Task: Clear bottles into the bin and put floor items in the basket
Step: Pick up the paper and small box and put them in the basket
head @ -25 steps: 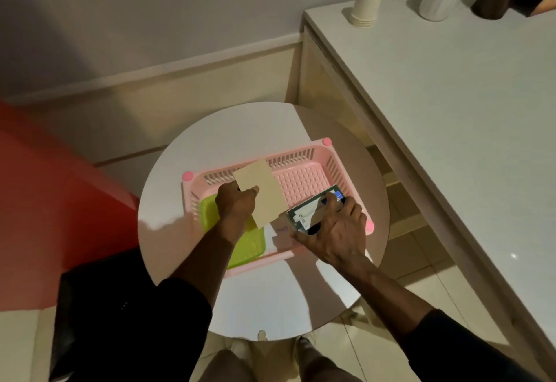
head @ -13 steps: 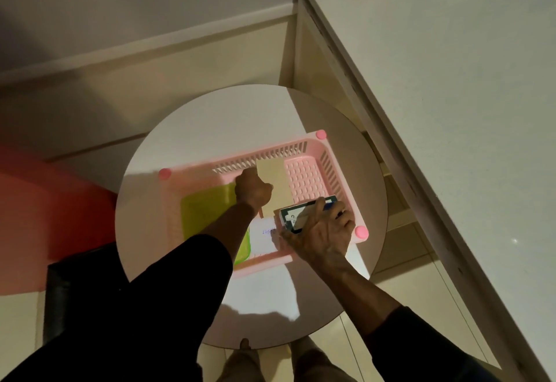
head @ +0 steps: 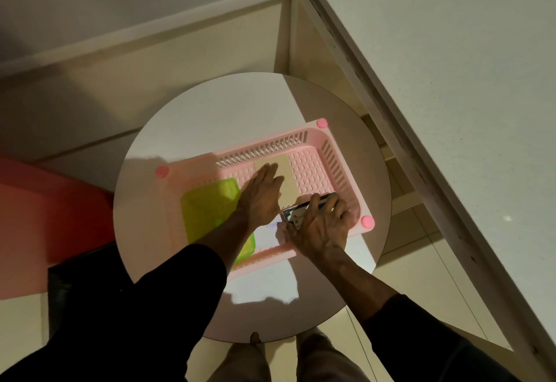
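Leaning over with 2 arms down in pink basket [head: 331, 147] on round table [head: 210, 116]. Pressing left hand [head: 261, 192] flat, fingers straight, on beige card [head: 287, 171] inside it. Gripping dark packet [head: 301, 211] with curled right hand [head: 319, 225] at basket's near-right corner.

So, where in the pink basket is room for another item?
Free: the far right corner of the pink basket, between beige card and right wall; the round table behind it. Crowded: the near half, with green lid, left hand, right hand gripping a packet.
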### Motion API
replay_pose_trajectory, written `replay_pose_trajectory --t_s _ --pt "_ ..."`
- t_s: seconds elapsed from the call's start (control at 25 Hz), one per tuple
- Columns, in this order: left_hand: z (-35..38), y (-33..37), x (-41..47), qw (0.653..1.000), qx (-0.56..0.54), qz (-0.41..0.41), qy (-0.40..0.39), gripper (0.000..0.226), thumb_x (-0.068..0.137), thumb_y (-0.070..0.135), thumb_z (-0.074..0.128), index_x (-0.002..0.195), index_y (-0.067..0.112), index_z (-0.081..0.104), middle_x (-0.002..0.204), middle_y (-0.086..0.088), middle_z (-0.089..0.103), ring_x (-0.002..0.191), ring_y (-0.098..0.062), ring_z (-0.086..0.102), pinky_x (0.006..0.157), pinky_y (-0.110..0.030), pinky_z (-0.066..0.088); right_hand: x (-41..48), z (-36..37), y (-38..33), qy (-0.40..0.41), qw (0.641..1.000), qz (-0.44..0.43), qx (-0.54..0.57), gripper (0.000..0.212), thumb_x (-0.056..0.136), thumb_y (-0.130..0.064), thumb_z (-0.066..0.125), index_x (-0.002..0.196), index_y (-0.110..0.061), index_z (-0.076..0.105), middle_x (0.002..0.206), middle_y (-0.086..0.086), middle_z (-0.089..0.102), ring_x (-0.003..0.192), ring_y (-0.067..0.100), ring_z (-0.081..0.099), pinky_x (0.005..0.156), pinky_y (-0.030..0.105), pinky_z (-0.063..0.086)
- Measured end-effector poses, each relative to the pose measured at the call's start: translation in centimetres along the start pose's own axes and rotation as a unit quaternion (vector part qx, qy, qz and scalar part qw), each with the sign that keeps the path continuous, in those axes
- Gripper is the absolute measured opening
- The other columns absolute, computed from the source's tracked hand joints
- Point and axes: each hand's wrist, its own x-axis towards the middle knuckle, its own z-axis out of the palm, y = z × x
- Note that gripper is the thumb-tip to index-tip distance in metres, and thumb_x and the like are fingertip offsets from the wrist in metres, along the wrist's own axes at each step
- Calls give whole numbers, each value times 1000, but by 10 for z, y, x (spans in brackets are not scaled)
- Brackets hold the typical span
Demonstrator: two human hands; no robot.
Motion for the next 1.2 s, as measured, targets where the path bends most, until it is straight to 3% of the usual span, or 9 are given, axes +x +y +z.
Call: replay_pose_trajectory --t_s 0.16,0.4,0.72,0.92,1.08,1.2 --pt "13 -14 -10 999 29 12 -20 66 111 31 46 169 11 22 180 -16 5 167 -34 8 134 -45 19 -1 2 -1 -19 999 -27 34 69 94 -61 53 146 -18 40 160 21 34 147 46 33 121 59 33" --pt "7 -13 -11 999 18 -6 -38 76 109 39 53 170 11 18 180 -16 1 168 -35 5 134 -49 19 -1 -5 -1 -29 999 -24 39 71 94 -57 60 149 -18 38 162 23 29 149 48 31 120 60 34" --pt "0 -6 -18 999 27 -26 -33 80 108 34 54 170 2 13 178 -26 -4 167 -39 -3 136 -45 7 -3 -7 9 -1 999 -48 18 74 90 -61 60 146 -14 42 152 19 42 141 42 40 117 57 38" --pt "-16 2 -37 997 -13 -76 -1 80 106 43 55 168 4 22 178 -22 11 167 -39 5 134 -47 13 -8 -6 13 42 996 -78 22 70 92 -64 55 140 -14 48 145 17 52 136 39 46 115 55 40" --pt "-26 11 -67 987 -94 -110 75 75 102 38 65 161 0 38 172 -24 28 164 -39 18 132 -49 25 -17 -10 16 76 991 -104 37 71 94 -67 51 138 -13 51 141 15 57 131 38 52 115 56 41" --pt "-29 20 -95 978 -112 -149 98 72 103 40 65 159 1 41 172 -22 30 164 -37 20 132 -50 25 -25 -9 20 111 982 -139 65 68 94 -66 49 135 -11 54 135 13 61 124 35 57 112 52 42"
